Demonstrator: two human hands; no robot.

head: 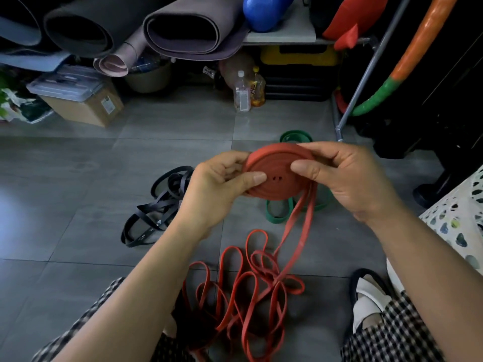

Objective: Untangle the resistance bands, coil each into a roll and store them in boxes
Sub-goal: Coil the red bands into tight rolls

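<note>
Loose red loops [248, 291] lie heaped on the floor below the red coil [271, 178], with two strands rising to its lower right edge. Left hand [217, 184] pinches the coil, thumb on its face; right hand [347, 178] grips the opposite rim, thumb pressed flat. Best kept clamped so the turns stay flush; feed the strands untwisted, under even tension. Black band [156, 205] lies tangled left of the coil, green band [277, 212] just beneath it. Grey tiled floor [78, 178]; rolled mats [183, 27], cardboard box [86, 105] and bottles [241, 92] well beyond the coil.
</note>
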